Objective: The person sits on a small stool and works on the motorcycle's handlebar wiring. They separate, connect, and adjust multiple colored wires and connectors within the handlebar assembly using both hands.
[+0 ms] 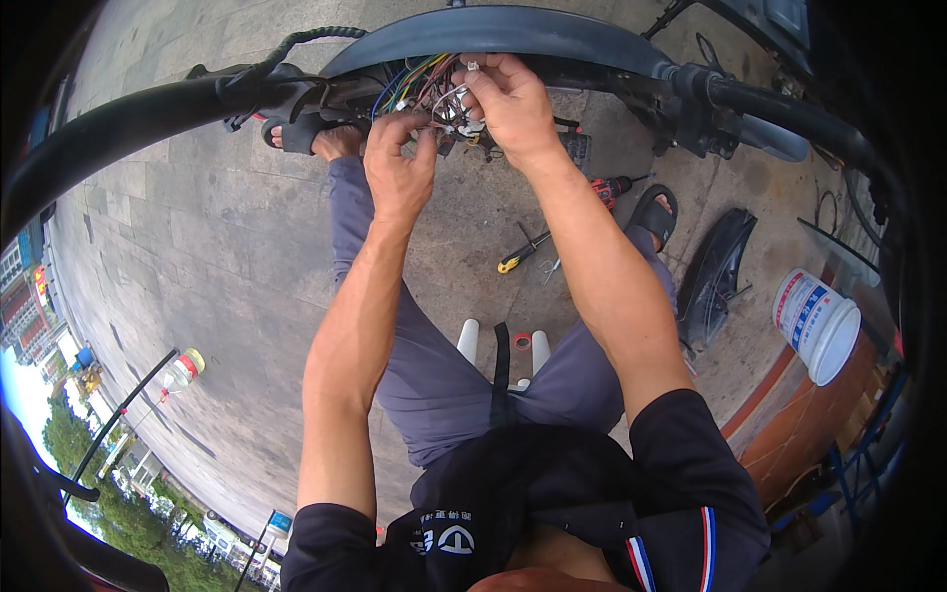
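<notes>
A bundle of coloured wires (414, 84) with small white connectors hangs under a dark curved panel (493, 30), between black tubes of a vehicle frame (148, 113). My left hand (400, 168) is at the lower left of the bundle, fingertips closed on a thin wire (436, 116). My right hand (513, 113), higher and to the right, pinches a small white connector (473, 66) between thumb and fingers. Part of the wiring behind my fingers is hidden.
On the pavement (247, 247) lie a red-black drill (609, 189), a yellow-handled screwdriver (515, 259) and a black plastic part (712, 271). A white bucket (814, 326) is at right, a clear container (184, 370) at left. My sandalled feet flank the work.
</notes>
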Demonstrator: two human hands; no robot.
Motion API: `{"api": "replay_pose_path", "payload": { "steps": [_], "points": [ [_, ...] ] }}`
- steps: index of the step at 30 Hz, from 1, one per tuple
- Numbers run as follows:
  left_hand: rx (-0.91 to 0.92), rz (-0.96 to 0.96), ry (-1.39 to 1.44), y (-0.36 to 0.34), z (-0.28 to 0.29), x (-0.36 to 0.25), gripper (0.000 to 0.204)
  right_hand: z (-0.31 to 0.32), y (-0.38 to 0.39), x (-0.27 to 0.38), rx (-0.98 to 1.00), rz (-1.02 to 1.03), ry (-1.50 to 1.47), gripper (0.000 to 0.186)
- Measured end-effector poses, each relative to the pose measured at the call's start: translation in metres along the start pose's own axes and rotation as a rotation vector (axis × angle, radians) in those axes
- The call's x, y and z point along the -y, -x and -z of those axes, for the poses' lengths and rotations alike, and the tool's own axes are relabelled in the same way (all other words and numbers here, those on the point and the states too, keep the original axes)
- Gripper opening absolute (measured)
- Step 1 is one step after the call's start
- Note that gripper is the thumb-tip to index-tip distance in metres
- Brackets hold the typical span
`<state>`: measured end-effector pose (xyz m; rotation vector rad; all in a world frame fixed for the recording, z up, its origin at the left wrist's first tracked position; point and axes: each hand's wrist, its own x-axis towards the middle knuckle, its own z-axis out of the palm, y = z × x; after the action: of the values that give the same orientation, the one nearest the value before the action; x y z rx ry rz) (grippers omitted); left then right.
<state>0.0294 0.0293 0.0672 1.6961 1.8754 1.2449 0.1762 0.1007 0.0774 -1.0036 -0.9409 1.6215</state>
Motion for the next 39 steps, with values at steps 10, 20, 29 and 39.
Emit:
{"api": "replay_pose_path", "payload": {
  "steps": [10, 20, 29, 39],
  "points": [
    [-0.015, -0.031, -0.08, 0.003, -0.002, -0.001, 0.012, 0.02, 0.001, 0.014, -0.005, -0.176, -0.046, 0.023],
    [0.067, -0.164, -0.48, -0.019, -0.006, -0.026, 0.024, 0.026, 0.001, 0.018, 0.094, -0.17, 0.134, 0.024],
    [0.213, -0.129, -0.552, -0.042, -0.006, -0.025, 0.018, 0.026, -0.006, 0.006, 0.13, -0.073, 0.244, 0.023],
    [0.073, 0.069, -0.04, -0.02, 0.006, -0.001, 0.022, 0.006, 0.003, -0.008, 0.106, 0.122, 0.801, 0.027]
  ]
}}
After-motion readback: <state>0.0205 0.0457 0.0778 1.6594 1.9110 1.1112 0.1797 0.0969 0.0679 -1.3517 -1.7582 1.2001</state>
